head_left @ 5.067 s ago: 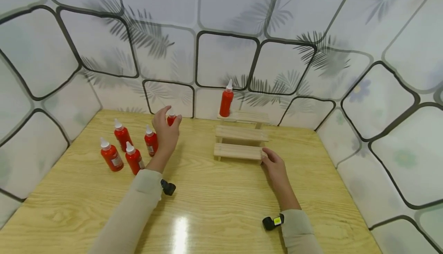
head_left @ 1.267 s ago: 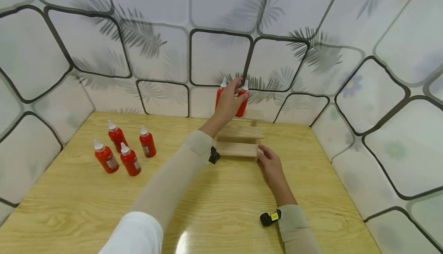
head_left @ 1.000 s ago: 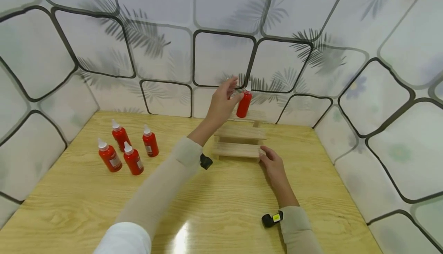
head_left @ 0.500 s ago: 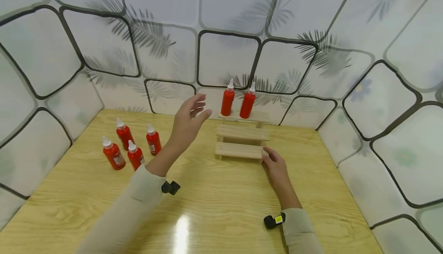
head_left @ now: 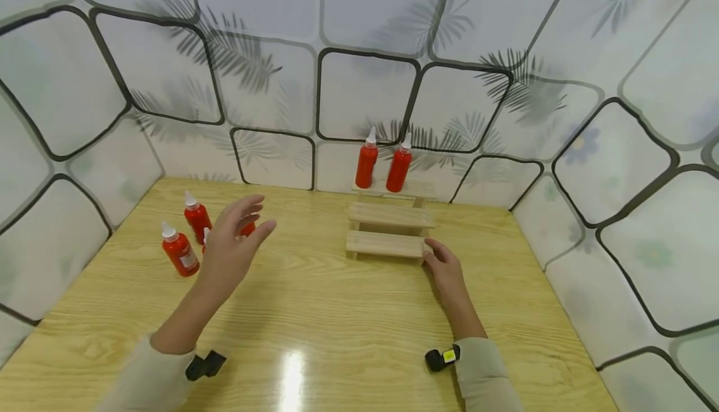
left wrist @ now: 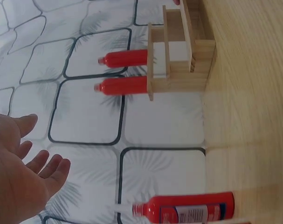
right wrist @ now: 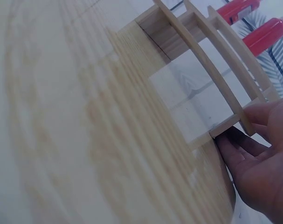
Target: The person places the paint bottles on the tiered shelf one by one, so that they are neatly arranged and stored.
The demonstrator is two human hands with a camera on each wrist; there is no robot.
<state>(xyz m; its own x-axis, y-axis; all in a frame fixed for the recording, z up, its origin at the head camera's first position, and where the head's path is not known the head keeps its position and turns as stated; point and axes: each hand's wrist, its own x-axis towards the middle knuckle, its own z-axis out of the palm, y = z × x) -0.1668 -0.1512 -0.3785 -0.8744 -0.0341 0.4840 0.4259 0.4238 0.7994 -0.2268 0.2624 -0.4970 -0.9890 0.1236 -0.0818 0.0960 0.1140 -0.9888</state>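
A small three-tier wooden step shelf (head_left: 387, 243) stands toward the back of the table. On its top tier two red squeeze bottles with white nozzle tips, one left (head_left: 366, 168) and one right (head_left: 399, 171), stand upright side by side. My right hand (head_left: 446, 268) pinches the shelf's lower right corner; the right wrist view shows thumb and fingers around the wooden end (right wrist: 246, 123). My left hand (head_left: 230, 246), fingers spread and holding nothing, hovers over the bottle group at left. It partly covers one red bottle (head_left: 247, 229) and nearly hides another.
Two more red bottles, a front one (head_left: 180, 253) and a back one (head_left: 198, 220), stand upright left of my left hand. The light wood table (head_left: 337, 312) meets patterned fabric walls (head_left: 269, 100) at the back and sides.
My left hand carried one red bottle from the left group to the shelf's top tier and let go beside the first. It then moved back left. My right hand stayed on the shelf corner.
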